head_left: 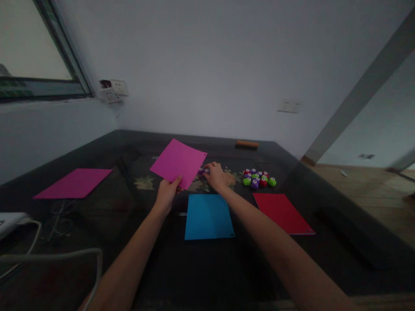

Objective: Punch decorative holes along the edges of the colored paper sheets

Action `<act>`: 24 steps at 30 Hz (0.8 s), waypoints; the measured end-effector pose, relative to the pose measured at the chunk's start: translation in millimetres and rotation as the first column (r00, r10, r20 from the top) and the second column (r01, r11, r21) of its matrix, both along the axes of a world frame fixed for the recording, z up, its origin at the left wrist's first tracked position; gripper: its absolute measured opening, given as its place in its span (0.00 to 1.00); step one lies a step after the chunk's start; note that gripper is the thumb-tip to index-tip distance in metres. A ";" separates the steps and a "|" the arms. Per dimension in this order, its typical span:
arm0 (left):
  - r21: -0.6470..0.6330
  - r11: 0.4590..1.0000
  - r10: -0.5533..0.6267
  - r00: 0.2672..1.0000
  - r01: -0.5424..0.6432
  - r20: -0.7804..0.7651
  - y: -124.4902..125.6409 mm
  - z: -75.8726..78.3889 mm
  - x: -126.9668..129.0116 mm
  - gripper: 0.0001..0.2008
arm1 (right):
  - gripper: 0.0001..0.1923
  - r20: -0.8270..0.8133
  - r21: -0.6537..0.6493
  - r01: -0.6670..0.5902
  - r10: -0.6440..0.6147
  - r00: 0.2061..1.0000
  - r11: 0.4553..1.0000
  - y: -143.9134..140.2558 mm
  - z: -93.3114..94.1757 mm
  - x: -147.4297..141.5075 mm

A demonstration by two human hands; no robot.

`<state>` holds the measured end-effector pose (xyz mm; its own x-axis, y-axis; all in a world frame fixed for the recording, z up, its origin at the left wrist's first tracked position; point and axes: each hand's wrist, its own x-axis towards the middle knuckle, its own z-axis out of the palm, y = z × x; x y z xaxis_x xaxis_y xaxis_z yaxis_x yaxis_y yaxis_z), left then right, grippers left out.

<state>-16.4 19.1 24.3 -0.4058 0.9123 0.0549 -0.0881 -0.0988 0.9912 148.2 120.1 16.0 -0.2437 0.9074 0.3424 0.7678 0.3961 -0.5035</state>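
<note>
Left grip: my left hand [167,194] pinches the near corner of a square magenta paper sheet [179,162], thumb on top, fingers closed under it; the sheet is lifted off the table and tilted up away from me.
Right grip: my right hand [214,175] lies palm down with the fingers curled over a small purple plastic punch with a white eye-like button [204,171]; how firmly I hold it I cannot tell, the fingers cover most of it.
Sheet and punch: the small purple punch sits on the table just beside the right edge of the raised magenta sheet.
Table: a dark glossy glass-topped table [201,276] carries everything.
Blue sheet: a square blue paper sheet [209,217] lies flat between my forearms, near me.
Red sheet: a red paper sheet [282,213] lies flat to the right of the blue one, apart from it.
Second magenta sheet: another magenta paper sheet [74,183] lies flat far to the left.
Punch cluster: a huddle of small red, green and purple punches [258,177] sits to the right of my right hand, near it but not touching.
Far edge: an orange-brown bar [247,144] lies by the wall.
</note>
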 end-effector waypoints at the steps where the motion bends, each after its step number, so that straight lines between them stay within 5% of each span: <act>1: 0.005 1.000 0.003 1.000 -0.003 0.012 -0.3 0.7 0.5 0.15 | 0.15 0.051 0.016 -0.002 0.001 0.999 1.000 1.5 -0.9 -4.6; 12: 0.022 1.000 -0.021 0.997 0.020 0.068 -3.4 4.5 8.5 0.14 | 0.13 0.429 0.028 -0.166 0.138 0.893 0.986 23.9 -4.7 -21.1; 24: 0.042 0.997 -0.070 0.995 0.067 0.072 -7.1 7.0 14.6 0.15 | 0.12 0.306 0.132 -0.306 0.255 0.917 0.943 -2.3 2.7 -23.5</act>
<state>-1.8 12.1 31.2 -0.3465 0.9359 0.0635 -0.1681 -0.1285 0.9774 124.8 117.8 18.7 -0.5885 0.7197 0.3684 0.7112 0.6775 -0.1875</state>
